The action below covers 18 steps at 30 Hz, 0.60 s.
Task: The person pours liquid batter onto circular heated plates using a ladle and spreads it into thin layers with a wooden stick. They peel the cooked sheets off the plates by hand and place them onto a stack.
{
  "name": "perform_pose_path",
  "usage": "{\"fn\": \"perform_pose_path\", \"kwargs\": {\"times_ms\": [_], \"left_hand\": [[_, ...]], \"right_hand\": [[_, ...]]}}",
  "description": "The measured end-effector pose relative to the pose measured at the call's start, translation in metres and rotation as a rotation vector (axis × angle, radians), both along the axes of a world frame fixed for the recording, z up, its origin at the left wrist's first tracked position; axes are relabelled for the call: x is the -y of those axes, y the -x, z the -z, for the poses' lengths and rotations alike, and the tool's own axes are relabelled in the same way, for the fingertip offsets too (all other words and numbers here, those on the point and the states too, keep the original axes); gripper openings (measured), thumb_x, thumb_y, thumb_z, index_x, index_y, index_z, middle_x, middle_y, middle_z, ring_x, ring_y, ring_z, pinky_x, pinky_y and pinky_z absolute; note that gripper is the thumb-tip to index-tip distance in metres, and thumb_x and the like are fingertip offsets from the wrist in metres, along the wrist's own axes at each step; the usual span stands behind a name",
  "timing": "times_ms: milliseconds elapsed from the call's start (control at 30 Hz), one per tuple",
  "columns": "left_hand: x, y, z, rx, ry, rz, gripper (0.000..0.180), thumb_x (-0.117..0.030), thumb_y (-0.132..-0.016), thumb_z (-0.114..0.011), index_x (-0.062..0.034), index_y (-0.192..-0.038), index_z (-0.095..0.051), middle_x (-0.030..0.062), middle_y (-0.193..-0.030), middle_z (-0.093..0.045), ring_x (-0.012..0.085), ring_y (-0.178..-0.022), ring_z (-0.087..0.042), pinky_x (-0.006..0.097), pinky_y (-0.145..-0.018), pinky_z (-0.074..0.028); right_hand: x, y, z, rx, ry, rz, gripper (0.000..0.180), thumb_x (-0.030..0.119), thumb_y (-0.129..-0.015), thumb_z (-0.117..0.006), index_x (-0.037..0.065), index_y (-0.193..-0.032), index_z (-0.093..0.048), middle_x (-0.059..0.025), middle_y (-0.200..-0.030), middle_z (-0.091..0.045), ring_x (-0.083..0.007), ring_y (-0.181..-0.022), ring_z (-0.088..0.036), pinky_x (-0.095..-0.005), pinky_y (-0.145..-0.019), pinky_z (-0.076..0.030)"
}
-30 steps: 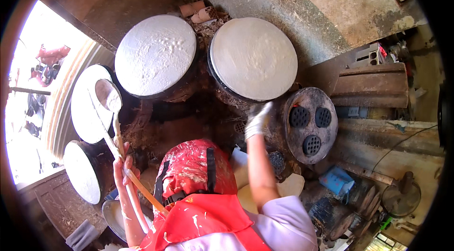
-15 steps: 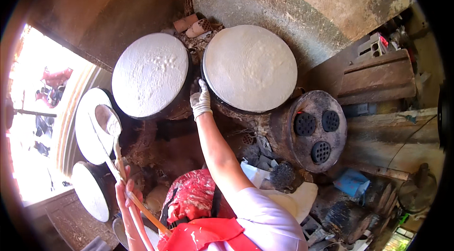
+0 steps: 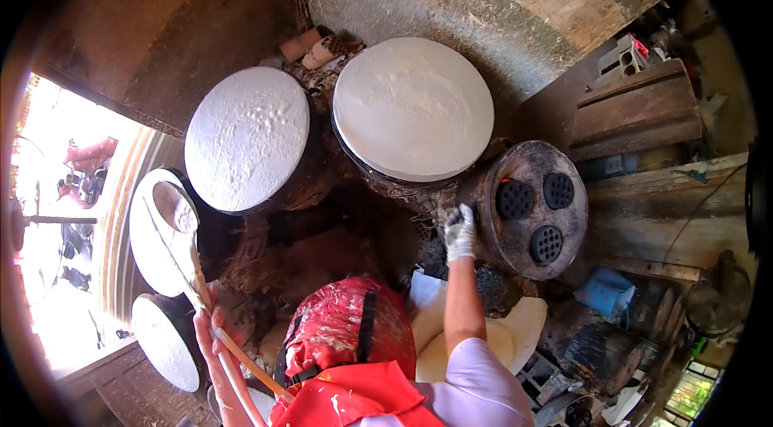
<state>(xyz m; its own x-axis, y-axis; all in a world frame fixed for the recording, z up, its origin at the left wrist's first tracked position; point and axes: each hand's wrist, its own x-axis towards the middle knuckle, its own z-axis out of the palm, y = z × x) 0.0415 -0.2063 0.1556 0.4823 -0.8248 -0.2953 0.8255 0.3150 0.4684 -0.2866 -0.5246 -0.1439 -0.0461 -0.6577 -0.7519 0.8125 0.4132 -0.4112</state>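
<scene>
My left hand (image 3: 211, 326), bare, is closed around the long wooden handle of a ladle (image 3: 171, 203). The ladle's bowl, coated in white batter, hangs over a round white-covered pan (image 3: 149, 254) on the left; a thin stick also runs beside the handle. My right hand (image 3: 460, 235), in a white glove, is beside the left side of a drum stove (image 3: 499, 161); its fingers look curled, and what they hold, if anything, is hidden. Ahead are a large round pan (image 3: 415, 109) spread with white batter and a smaller one (image 3: 248, 137), its white layer bubbled.
Perforated coal briquettes (image 3: 515, 199) sit in the drum stove's top, one glowing. Another white-covered pan (image 3: 165, 345) stands at lower left. Pale round sheets (image 3: 515, 330) lie near my right arm. A blue container (image 3: 605, 292) and boards (image 3: 636, 109) are at right.
My right hand has moved right, from between the two far pans to the drum stove's side. The large pan's white surface now looks smoother and wetter. My left hand still grips the ladle.
</scene>
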Motion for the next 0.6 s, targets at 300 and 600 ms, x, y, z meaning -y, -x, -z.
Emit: {"fn": "perform_pose_path", "kwargs": {"times_ms": [300,600], "left_hand": [[0.007,0.0,-0.005,0.115,-0.106,-0.002,0.05,-0.026,-0.098,-0.039,0.004,-0.135,-0.026,0.0033,-0.079,-0.052,0.0015,-0.039,-0.043,0.015,-0.036,-0.037],[-0.009,0.007,0.002,0.005,0.015,-0.031,0.05,-0.024,-0.097,-0.04,0.0045,-0.135,-0.025,0.0057,-0.08,-0.052,0.0026,-0.039,-0.044,0.014,-0.036,-0.037]], "right_hand": [[-0.067,-0.123,-0.037,0.153,0.144,-0.508,0.027,0.029,-0.078,-0.07,0.015,-0.099,-0.059,-0.0029,-0.093,-0.064,-0.013,-0.077,-0.058,-0.0304,-0.071,-0.049],[-0.026,-0.129,-0.04,0.199,-0.119,0.011,0.026,0.034,-0.078,-0.07,0.014,-0.091,-0.059,-0.0019,-0.086,-0.062,-0.0163,-0.078,-0.057,-0.0312,-0.07,-0.05]]}}
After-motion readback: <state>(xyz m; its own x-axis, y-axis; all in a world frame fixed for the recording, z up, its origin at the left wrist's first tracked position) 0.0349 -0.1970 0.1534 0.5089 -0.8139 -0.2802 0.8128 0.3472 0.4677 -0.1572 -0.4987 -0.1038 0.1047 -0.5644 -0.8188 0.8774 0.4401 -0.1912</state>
